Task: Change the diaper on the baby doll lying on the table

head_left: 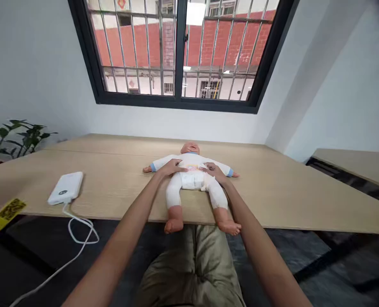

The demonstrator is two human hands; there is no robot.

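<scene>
A baby doll (191, 148) lies on its back on the table, head toward the window and feet over the near edge. Its top is white with blue cuffs, and its legs are partly covered in white. Around its hips is a white diaper (192, 181) with a coloured print at the waist. My left hand (173, 167) grips the diaper's waist on the left side, thumb and fingers pointing inward. Opposite it, my right hand (214, 170) holds the waist on the right. My palms hide the doll's sides.
A white power bank (66, 188) with a white cable (87, 234) hanging off the edge lies left on the wooden table (288, 192). A yellow tag (4, 218) is at the far left. A leafy plant (20, 136) stands behind, below a barred window (176, 102). Another table (355, 164) stands right.
</scene>
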